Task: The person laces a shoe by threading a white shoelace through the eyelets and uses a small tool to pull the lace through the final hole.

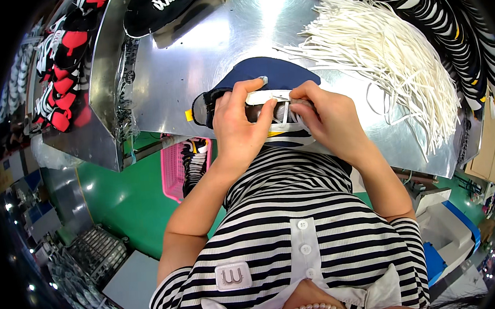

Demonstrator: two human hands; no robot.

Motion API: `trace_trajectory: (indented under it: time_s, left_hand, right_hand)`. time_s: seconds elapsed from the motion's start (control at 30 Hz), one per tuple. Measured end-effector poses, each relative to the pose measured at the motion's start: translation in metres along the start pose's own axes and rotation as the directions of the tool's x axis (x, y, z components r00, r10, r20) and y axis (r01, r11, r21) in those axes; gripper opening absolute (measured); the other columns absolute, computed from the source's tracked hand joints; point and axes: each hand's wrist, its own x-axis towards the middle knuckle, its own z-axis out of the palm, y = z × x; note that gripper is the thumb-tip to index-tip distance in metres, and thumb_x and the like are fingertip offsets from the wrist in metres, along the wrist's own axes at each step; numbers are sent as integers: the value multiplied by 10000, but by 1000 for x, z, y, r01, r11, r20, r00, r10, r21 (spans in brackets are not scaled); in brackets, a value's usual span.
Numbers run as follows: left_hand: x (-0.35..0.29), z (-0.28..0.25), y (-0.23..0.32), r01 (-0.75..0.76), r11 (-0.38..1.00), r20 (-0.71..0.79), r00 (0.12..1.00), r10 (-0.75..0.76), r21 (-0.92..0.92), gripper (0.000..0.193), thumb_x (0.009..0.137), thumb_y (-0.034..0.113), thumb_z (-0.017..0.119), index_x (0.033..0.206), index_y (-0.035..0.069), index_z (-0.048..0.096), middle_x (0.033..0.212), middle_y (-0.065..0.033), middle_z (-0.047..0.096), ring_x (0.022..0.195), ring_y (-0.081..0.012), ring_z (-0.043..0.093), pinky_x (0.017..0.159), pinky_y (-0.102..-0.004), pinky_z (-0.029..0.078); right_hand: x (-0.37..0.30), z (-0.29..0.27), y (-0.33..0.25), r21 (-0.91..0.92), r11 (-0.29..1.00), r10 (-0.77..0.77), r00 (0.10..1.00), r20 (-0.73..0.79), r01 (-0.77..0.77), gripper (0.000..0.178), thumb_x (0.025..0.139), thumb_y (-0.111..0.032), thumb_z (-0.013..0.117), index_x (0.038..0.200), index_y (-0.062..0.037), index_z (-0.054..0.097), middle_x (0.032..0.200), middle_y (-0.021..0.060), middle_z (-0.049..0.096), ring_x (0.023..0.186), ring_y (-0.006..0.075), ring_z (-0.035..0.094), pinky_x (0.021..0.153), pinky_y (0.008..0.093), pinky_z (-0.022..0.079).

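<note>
At metal table (185, 62), navy, white-trimmed shoe upper (273, 71), yellow tab (189, 115), left hand (237, 124) grasping upper, right hand (334, 118) hold unclear

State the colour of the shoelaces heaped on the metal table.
Off-white. The heaped shoelaces show best in the head view.

Both arms bent, elbows out to the sides, bare forearms angling inward to the near edge of the desk (165, 105). Left hand (238, 128) back up, gripping, index bent with its tip forward, thumb stretched toward the right hand (336, 118). That one: thumb and index drawn in, remaining fingers curled, mostly hidden. Hands close together, not touching. Right wrist slightly bent; left roughly straight.
</note>
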Motion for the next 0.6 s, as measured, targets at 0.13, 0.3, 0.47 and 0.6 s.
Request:
trace_trajectory:
  time_s: [0.13, 0.3, 0.47, 0.6]
  left_hand:
    - [-1, 3, 4, -115, 990, 15, 993, 114, 84, 344, 799, 118, 728, 1132, 100, 640, 892, -121, 657, 822, -323, 579, 768, -418, 447]
    - [-1, 2, 10, -63, 997, 76, 995, 59, 52, 363, 797, 61, 680, 1155, 74, 627, 921, -139, 648, 847, -337, 571, 784, -435, 441]
    - [-1, -3, 12, -111, 982, 157, 984, 87, 150, 419, 831, -2, 690, 1236, 26, 583, 1065, -126, 646, 929, -198, 641, 818, -308, 509]
    - [-1, 0, 6, 54, 998, 130, 990, -50, -24, 401, 840, 35, 704, 1224, 39, 589, 1036, -109, 633, 844, -145, 615, 761, -274, 499]
  right_hand:
    - [9, 9, -3, -163, 985, -52, 997, 60, 61, 202, 837, -85, 680, 943, -30, 518, 713, 116, 664, 606, 289, 660, 519, 364, 498]
    - [25, 21, -13, -339, 938, -37, 994, 101, 69, 218, 837, -104, 676, 931, -18, 500, 633, 125, 631, 568, 304, 650, 489, 393, 488]
    - [15, -9, -10, -127, 991, 64, 986, 155, -45, 166, 903, -152, 648, 976, -44, 546, 677, 126, 652, 628, 315, 667, 547, 405, 494]
    - [7, -35, -20, -112, 968, 240, 954, 181, -223, 149, 911, -116, 640, 1009, -39, 560, 758, 127, 673, 695, 309, 667, 608, 378, 494]
